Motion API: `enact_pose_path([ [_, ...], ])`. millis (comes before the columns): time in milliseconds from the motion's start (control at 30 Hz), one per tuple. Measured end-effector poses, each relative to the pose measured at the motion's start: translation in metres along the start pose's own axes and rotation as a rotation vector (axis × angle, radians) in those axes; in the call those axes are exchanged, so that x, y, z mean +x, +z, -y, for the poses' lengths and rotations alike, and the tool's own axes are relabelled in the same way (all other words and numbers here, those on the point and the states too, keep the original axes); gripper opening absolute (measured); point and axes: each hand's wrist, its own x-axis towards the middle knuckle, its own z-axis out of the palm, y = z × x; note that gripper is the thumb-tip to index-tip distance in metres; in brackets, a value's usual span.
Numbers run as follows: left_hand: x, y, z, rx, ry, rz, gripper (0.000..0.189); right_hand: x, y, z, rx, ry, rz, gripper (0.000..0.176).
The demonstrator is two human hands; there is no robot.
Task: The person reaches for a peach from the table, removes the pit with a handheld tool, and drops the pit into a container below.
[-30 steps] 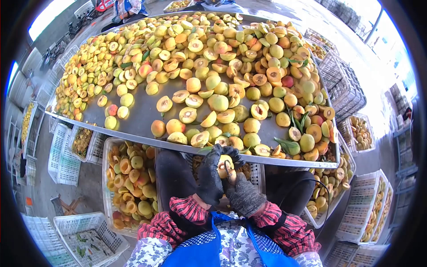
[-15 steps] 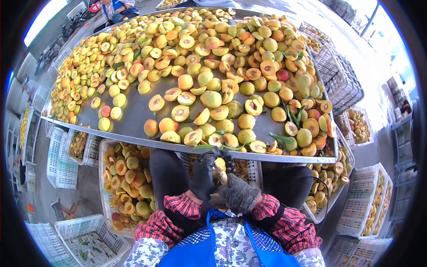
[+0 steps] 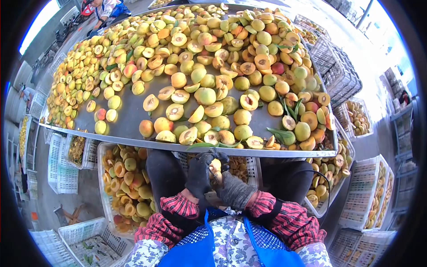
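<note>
My left hand point(image 3: 199, 171), in a dark glove, is closed around a pale yellow piece of peach point(image 3: 215, 166) just below the table's front edge. Close against it is my right hand point(image 3: 237, 190), in a grey knitted glove, with its fingers curled at the same fruit. A slim tan part shows between the two hands; whether it is a tool or fruit I cannot make out. Whole and halved peaches point(image 3: 205, 96) cover much of the metal table point(image 3: 129, 116) in front of me, some halves with brown pits. Under my hands a crate point(image 3: 254, 172) of cut pieces is partly hidden.
Crates of peaches stand by my knees, on the left point(image 3: 129, 178) and on the right point(image 3: 322, 196). Stacked crates point(image 3: 336, 66) rise beyond the table's right side. A crate with leaves point(image 3: 91, 242) sits at lower left. Another person point(image 3: 108, 11) is at the far left.
The view has shifted slightly, so the table appears a little higher and further left. Both hands stay together at the peach piece, and the right has turned slightly. The far person has leaned or moved.
</note>
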Motion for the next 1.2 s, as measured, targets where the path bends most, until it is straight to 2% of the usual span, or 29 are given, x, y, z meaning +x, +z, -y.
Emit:
enact_pose_path([
  [33,0.000,0.000,0.004,0.009,0.010,0.059,0.021,0.001,0.003,0.000,-0.063,0.021,-0.012,0.045],
  [133,-0.005,0.005,0.026,-0.133,-0.063,0.023,0.021,-0.001,-0.004,0.006,-0.044,-0.055,0.013,0.043],
  [233,-0.020,0.010,0.049,0.221,0.030,-0.172,0.024,0.005,-0.001,0.003,0.338,0.142,0.099,0.045],
  [300,-0.019,0.010,0.047,0.192,0.043,-0.204,0.025,0.004,0.002,-0.003,0.272,-0.046,0.142,0.044],
  [367,-0.017,0.009,0.039,0.134,0.015,-0.209,0.026,0.003,-0.001,0.002,0.211,-0.072,0.117,0.042],
  [433,-0.015,0.008,0.024,0.043,-0.059,-0.188,0.026,0.000,-0.007,0.017,0.154,0.070,0.029,0.039],
  [533,-0.015,0.018,0.030,-0.823,-0.501,-0.325,0.023,0.002,0.010,0.006,-0.028,0.013,-0.055,0.038],
  [633,-0.022,0.020,0.036,-0.450,-0.291,-0.381,0.020,0.001,0.009,0.019,0.040,0.034,-0.093,0.032],
  [733,-0.016,0.020,0.021,-0.428,-0.299,-0.462,0.020,0.009,0.023,0.011,0.159,0.204,-0.049,0.033],
  [833,-0.014,0.013,0.013,-0.376,-0.329,-0.360,0.020,0.009,0.025,0.010,0.087,0.100,-0.085,0.030],
  [933,-0.027,0.008,0.046,0.081,-0.104,-0.290,0.020,0.004,0.010,0.023,-0.047,-0.072,-0.037,0.028],
  [967,-0.020,0.005,0.035,0.150,0.064,-0.344,0.019,0.003,0.006,0.027,-0.052,-0.102,-0.005,0.027],
  [1067,-0.029,0.016,0.060,-0.168,-0.120,-0.426,0.019,0.008,0.003,0.017,0.094,-0.116,0.168,0.021],
  [1100,-0.023,0.013,0.049,-0.259,-0.149,-0.355,0.022,0.015,0.013,-0.005,0.138,-0.157,0.243,0.019],
  [1133,-0.017,0.009,0.039,-0.347,-0.185,-0.287,0.026,0.018,0.024,-0.019,0.396,-0.092,0.259,0.017],
  [1200,-0.015,0.009,0.044,-0.845,-0.383,-0.117,0.029,0.021,0.030,-0.021,0.936,0.043,0.258,0.014],
])
